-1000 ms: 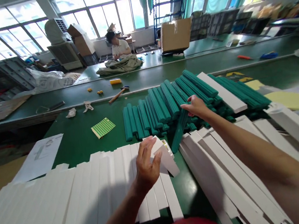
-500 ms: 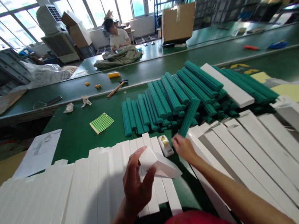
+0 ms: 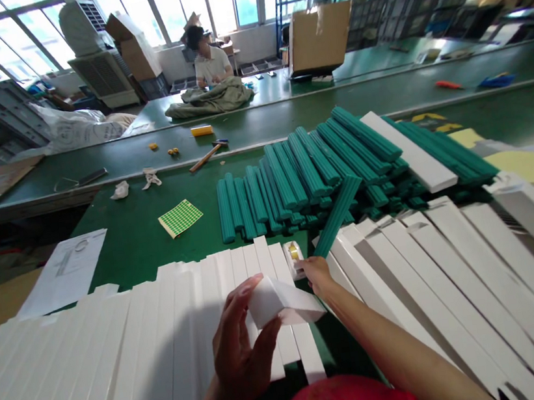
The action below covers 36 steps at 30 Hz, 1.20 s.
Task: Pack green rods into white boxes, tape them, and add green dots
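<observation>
While a white carton (image 3: 265, 302) is pinched by the left hand (image 3: 238, 354), nearer than the tape dispenser (image 3: 293, 252), the latter is reached by the right hand (image 3: 318, 274), its grip indeterminable. Beyond it, fluted green rods (image 3: 282, 181) are heaped on a green tabletop (image 3: 139, 243); farther off, 1 person (image 3: 212, 63) is seen.

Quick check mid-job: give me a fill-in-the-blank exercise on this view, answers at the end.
1. The left hand holds a box coloured ____.
2. The right hand's fingertips are at the ____ dispenser.
3. The dotted sheet lies to the ____ of the ribbed green bundles.
4. The wooden-handled tool is a ____.

Missing words: white; tape; left; hammer.
</observation>
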Each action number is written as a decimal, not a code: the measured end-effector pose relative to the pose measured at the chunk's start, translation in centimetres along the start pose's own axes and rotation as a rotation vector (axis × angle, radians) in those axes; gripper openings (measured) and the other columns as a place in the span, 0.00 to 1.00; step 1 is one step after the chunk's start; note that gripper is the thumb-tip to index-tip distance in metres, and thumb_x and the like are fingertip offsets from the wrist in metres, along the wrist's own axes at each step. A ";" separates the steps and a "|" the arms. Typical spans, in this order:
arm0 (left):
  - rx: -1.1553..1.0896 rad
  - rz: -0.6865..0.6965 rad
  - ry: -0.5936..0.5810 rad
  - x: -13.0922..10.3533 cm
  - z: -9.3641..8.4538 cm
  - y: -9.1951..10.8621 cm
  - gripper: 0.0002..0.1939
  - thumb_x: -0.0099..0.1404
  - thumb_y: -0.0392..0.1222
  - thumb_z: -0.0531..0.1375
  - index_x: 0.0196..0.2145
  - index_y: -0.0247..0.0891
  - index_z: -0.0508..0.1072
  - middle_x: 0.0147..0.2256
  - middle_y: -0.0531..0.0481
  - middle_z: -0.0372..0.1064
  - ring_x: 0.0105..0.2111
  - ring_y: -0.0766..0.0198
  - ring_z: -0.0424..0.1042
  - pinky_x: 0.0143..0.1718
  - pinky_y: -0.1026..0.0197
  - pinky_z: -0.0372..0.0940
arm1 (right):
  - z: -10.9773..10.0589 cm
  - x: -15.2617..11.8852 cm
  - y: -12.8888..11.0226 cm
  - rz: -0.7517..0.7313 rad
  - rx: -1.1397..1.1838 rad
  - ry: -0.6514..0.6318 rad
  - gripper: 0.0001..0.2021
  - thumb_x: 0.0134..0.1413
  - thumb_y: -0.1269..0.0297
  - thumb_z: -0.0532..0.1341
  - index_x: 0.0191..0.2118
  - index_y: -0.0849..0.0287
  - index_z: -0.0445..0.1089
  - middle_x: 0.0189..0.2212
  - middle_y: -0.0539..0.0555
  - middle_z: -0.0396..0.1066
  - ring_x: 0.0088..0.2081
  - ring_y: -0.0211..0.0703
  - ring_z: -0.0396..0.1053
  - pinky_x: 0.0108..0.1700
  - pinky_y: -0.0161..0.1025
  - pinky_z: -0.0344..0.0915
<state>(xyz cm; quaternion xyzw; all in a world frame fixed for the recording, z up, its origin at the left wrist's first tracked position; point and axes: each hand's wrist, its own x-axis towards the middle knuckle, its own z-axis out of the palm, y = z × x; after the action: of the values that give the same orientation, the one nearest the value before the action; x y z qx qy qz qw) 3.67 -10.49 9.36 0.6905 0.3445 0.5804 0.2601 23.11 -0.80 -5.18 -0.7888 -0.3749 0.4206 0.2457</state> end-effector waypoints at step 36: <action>0.126 -0.003 -0.101 0.8 1.3 -1.5 0.27 0.64 0.31 0.57 0.60 0.38 0.59 0.56 0.35 0.62 0.56 0.51 0.65 0.54 0.48 0.67 | -1.2 -0.5 3.1 -0.068 -0.065 -0.159 0.11 0.57 0.66 0.63 0.25 0.62 0.65 0.24 0.47 0.65 0.28 0.35 0.65 0.34 0.35 0.63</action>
<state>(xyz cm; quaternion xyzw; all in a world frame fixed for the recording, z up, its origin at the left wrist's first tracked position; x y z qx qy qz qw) 4.74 -8.83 8.47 0.7335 0.3680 0.5214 0.2341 25.11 -3.15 -6.46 -0.7472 -0.4334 0.4610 0.2034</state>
